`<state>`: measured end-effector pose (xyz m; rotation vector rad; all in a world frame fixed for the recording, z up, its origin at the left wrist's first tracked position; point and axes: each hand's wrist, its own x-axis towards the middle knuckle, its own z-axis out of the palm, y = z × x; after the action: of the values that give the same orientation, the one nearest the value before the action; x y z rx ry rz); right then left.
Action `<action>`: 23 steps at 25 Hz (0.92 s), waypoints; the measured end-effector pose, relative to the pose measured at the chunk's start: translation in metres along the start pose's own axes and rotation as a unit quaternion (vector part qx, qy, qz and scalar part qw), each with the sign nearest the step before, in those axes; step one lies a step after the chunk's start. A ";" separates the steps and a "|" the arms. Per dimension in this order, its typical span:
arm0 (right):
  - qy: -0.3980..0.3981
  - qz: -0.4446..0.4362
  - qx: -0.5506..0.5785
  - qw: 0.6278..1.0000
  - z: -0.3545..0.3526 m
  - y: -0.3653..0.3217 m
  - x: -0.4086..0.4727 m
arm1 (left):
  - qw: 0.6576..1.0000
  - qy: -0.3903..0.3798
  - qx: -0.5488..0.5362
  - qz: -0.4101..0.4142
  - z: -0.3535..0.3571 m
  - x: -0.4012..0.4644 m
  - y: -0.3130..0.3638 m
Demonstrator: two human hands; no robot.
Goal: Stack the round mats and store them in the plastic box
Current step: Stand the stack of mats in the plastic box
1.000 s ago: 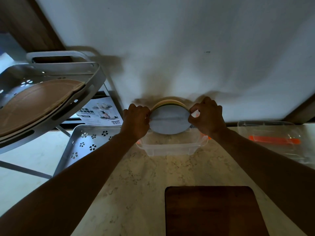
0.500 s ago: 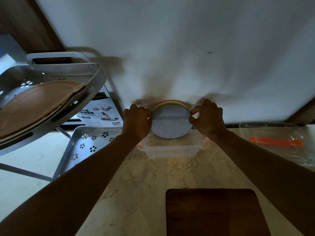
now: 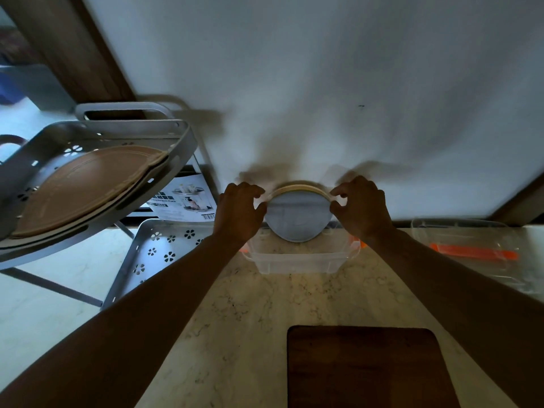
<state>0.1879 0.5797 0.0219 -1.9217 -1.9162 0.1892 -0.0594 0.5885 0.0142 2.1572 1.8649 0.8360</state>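
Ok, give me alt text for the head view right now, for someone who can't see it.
Both hands, left hand and right hand, grip a stack of round mats on edge, its lower part inside a clear plastic box on a marble counter. A dark wooden board lies nearer; a grey metal rack stands left.

Your left hand (image 3: 240, 213) and right hand (image 3: 363, 207) hold a stack of round mats (image 3: 298, 214) by its two sides. The stack stands on its edge, grey face toward you, its bottom dipping into the clear plastic box (image 3: 300, 260) on the pale stone counter (image 3: 265, 319). A dark wooden board (image 3: 365, 369) lies nearer you.
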 end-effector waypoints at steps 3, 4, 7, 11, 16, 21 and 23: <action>-0.013 -0.021 0.061 0.998 -0.018 -0.020 -0.019 | 0.999 -0.004 -0.030 0.021 -0.028 -0.017 0.010; -0.019 -0.034 0.094 0.995 -0.026 -0.031 -0.027 | 0.999 -0.001 -0.042 0.019 -0.041 -0.023 0.015; -0.029 -0.064 0.161 0.984 -0.053 -0.075 -0.047 | 0.997 0.013 -0.079 0.012 -0.088 -0.045 0.035; -0.028 -0.091 0.229 0.969 -0.087 -0.141 -0.072 | 0.996 0.014 -0.076 0.042 -0.149 -0.087 0.045; -0.077 -0.050 0.339 0.936 -0.108 -0.219 -0.093 | 0.997 0.029 -0.001 0.067 -0.231 -0.134 0.033; -0.230 0.144 0.513 0.815 -0.099 -0.281 -0.088 | 0.986 0.118 0.065 0.100 -0.286 -0.140 0.012; -0.215 0.158 0.501 0.823 -0.093 -0.295 -0.085 | 0.988 0.097 0.097 0.071 -0.295 -0.133 0.002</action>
<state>-0.0526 0.4679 0.2028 -1.4406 -1.2082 1.5013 -0.2166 0.3940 0.2203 2.4292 1.9762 0.9601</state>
